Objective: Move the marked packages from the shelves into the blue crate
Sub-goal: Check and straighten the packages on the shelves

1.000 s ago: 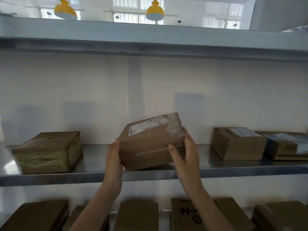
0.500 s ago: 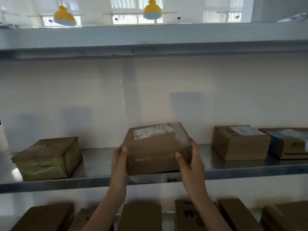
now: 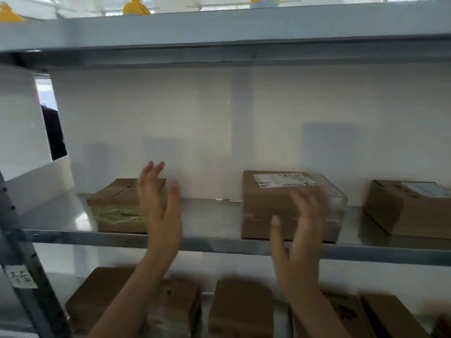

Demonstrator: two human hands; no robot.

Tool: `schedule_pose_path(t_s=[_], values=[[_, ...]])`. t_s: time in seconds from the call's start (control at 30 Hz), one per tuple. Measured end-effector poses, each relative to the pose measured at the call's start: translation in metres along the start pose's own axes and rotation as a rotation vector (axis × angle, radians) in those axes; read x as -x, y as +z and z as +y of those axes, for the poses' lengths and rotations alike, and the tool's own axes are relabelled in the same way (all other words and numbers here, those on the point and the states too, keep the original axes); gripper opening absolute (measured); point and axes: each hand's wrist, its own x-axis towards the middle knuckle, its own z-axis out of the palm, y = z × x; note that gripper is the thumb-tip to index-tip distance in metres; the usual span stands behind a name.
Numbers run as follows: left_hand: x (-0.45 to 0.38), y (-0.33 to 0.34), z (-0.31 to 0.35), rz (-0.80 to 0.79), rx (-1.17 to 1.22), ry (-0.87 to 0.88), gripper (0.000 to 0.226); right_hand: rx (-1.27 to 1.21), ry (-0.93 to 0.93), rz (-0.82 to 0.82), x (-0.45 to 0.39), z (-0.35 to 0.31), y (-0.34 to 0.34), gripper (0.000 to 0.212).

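Observation:
A brown cardboard package with a white label sits flat on the middle metal shelf. My right hand, blurred, is raised in front of its lower right part with fingers spread, holding nothing. My left hand is raised with straight fingers in front of the right edge of a taped brown package at the shelf's left; I cannot tell whether it touches it. The blue crate is not in view.
Another labelled box stands on the same shelf at the right. Several brown boxes lie on the shelf below. A grey upright post runs down the left. The upper shelf overhangs.
Both hands have let go of the labelled package, which now rests on the shelf. The hands moved left and the view swung left, my left hand reaching the taped package.

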Motion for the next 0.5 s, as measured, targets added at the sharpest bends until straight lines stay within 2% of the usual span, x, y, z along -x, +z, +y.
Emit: schedule_pose_path(t_s=[0.07, 0.17, 0.23, 0.3, 0.33, 0.4, 0.5], values=[[-0.026, -0.031, -0.020, 0.141, -0.117, -0.010, 0.037, -0.109, 0.048, -0.150, 0.009, -0.023, 0.036, 0.036], [-0.055, -0.072, -0.058, 0.217, -0.207, -0.275, 0.042, -0.238, 0.246, -0.409, 0.020, -0.054, 0.096, 0.035], [-0.068, -0.096, -0.083, 0.136, -0.207, -0.427, 0.045, -0.292, 0.379, -0.518, 0.024, -0.072, 0.137, 0.049], [-0.077, -0.115, -0.103, -0.005, -0.075, -0.566, 0.045, -0.331, 0.482, -0.591, 0.027, -0.087, 0.173, 0.069], [-0.079, -0.122, -0.112, -0.079, 0.019, -0.638, 0.042, -0.358, 0.508, -0.605, 0.028, -0.093, 0.189, 0.072], [-0.081, -0.133, -0.127, -0.227, 0.111, -0.708, 0.040, -0.406, 0.510, -0.592, 0.032, -0.102, 0.215, 0.063], [-0.083, -0.141, -0.142, -0.399, 0.116, -0.647, 0.047, -0.387, 0.530, -0.531, 0.037, -0.102, 0.237, 0.050]])
